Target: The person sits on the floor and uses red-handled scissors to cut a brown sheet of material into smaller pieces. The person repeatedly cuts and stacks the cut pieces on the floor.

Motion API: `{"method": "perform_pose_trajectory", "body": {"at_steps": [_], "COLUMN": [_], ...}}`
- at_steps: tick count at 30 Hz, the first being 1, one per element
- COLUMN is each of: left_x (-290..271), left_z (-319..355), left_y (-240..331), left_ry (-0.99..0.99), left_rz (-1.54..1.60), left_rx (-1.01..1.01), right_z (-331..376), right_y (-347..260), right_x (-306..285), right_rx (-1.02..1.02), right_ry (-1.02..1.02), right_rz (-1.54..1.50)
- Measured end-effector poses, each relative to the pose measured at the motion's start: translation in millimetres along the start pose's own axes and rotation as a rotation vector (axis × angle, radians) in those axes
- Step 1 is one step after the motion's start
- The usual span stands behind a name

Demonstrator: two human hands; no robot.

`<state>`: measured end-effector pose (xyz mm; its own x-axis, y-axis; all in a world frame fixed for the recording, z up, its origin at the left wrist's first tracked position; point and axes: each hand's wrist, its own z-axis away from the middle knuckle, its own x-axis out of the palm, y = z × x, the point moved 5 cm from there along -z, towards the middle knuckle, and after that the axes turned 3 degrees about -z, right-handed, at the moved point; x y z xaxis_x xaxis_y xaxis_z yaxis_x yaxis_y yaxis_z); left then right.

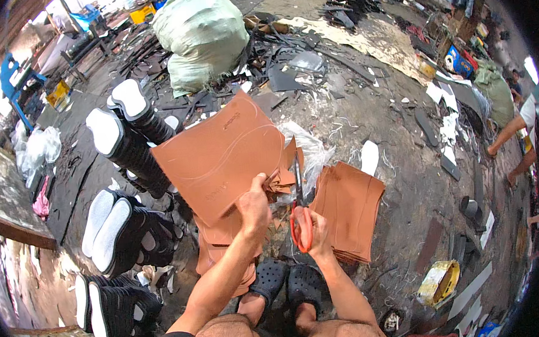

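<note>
the marked brown sheet (pixel 218 157) was gripped midway along its near right edge by the left hand (pixel 253 206), thumb on top and fingers mostly hidden beneath, seemingly so that this edge was steadied close to the blades. the orange-handled scissors (pixel 300 210) were gripped in the right hand (pixel 318 230), with the tips pointed away from the body, probably for control; whether the blades were parted could not be told. small brown offcuts (pixel 281 183) were seen between sheet and scissors. the stack of brown sheets (pixel 353 206) was set on the floor (pixel 403 177) just beside the right hand, likely for easy reach; a white sole-shaped piece (pixel 370 157) was seen near its far right corner.
</note>
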<state>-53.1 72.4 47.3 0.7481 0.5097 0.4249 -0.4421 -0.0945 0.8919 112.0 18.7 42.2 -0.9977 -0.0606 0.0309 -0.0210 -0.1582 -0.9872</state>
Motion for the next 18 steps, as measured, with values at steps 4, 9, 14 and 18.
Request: {"method": "perform_pose_trajectory", "body": {"at_steps": [4,9,14,18], "left_x": [-28,-46,-52,-100], "left_z": [-6,36,40,3], "left_y": [17,50,51,10], "left_ry": [-0.043,-0.106,-0.170,-0.113], "left_rz": [-0.244,-0.876,-0.916,-0.128], "left_rx": [-0.018,-0.148,-0.215,-0.011], "right_z": [-28,-56,-53,-34], "right_y": [9,-13,-20,-3], "right_x": [-31,-42,-47,-50], "right_rx": [0.112,-0.001,-0.101,0.083], "right_ry": [-0.050,-0.118,-0.097,-0.200], "right_rz": [0.224,0.279,0.348,-0.034]}}
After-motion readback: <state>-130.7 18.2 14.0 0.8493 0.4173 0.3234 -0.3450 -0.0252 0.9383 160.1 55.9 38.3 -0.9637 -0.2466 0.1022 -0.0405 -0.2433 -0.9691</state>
